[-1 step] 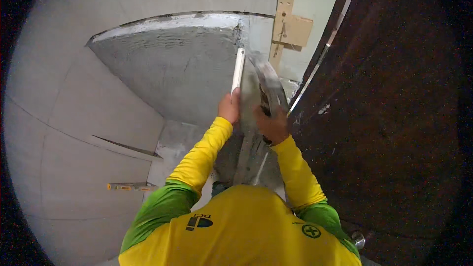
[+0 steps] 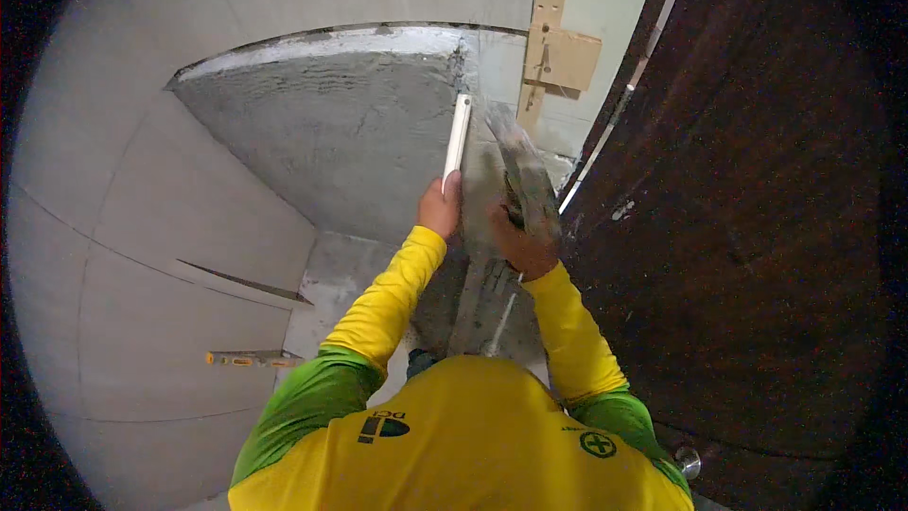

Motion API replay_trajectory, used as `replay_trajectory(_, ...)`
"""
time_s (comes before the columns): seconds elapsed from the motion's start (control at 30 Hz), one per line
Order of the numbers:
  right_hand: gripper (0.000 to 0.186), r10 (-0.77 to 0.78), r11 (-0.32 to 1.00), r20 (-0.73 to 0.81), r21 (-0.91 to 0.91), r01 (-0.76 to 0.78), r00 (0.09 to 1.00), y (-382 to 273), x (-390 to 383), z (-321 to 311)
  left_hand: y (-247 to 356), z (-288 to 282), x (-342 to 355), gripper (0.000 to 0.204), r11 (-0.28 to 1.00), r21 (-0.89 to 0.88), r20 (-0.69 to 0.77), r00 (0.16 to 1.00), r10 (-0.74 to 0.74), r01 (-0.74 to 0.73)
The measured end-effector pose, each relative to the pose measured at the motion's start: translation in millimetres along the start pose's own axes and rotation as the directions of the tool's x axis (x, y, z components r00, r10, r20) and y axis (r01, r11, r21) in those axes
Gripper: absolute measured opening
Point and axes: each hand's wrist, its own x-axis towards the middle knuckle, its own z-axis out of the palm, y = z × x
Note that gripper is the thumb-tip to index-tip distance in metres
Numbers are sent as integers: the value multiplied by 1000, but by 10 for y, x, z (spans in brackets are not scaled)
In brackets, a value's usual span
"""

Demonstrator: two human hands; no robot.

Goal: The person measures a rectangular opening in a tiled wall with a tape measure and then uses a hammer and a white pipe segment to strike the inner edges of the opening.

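My left hand (image 2: 441, 204) grips the lower end of a white straight strip (image 2: 458, 137). The strip stands nearly upright along the right edge of a grey, freshly spread cement patch (image 2: 303, 132). To its right, my right hand (image 2: 526, 238) is closed around the handle of a plastering trowel (image 2: 526, 159), whose long metal blade is smeared with grey and blurred by motion. The trowel's blade is tilted, its upper end close to the narrow wall face beside the strip. Whether it touches that face I cannot tell. Ridged marks show along the patch's upper part, below a whitish band (image 2: 378, 42).
At right stands a large dark brown door (image 2: 738, 227) with a round metal knob (image 2: 689, 460). A wooden batten with a nailed block (image 2: 573, 59) is on the wall ahead. Large grey tiles (image 2: 161, 255) cover the left side, where a yellow-ended spirit level (image 2: 248, 359) lies.
The trowel in my right hand has shifted slightly right, away from the strip, and its blade has turned. My left hand and the strip stay nearly where they were.
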Motion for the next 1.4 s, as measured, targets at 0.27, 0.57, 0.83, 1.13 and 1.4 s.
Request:
replay_trajectory(0.27,38,90,696,15,714,-74,996,215,-273,-99,198,156,-259,52,959,131,6,967,254,-253)
replay_trajectory(0.57,12,-55,956,-213,271,113,976,96,-173,-188,237,-86,-43,60,1000,22,29,999,-21,20)
replay_trajectory(0.83,10,163,648,-18,756,-93,987,-455,88,-147,69,-77,62,61,998,18,-6,998,-61,61)
replay_trajectory(1.13,26,76,990,-68,-111,-83,995,-220,415,151,-62,-43,215,60,998,4,35,998,60,-61)
replay_trajectory(1.4,22,73,985,-81,161,-59,994,157,459,77,36,81,197,58,999,-30,70,997,42,-40)
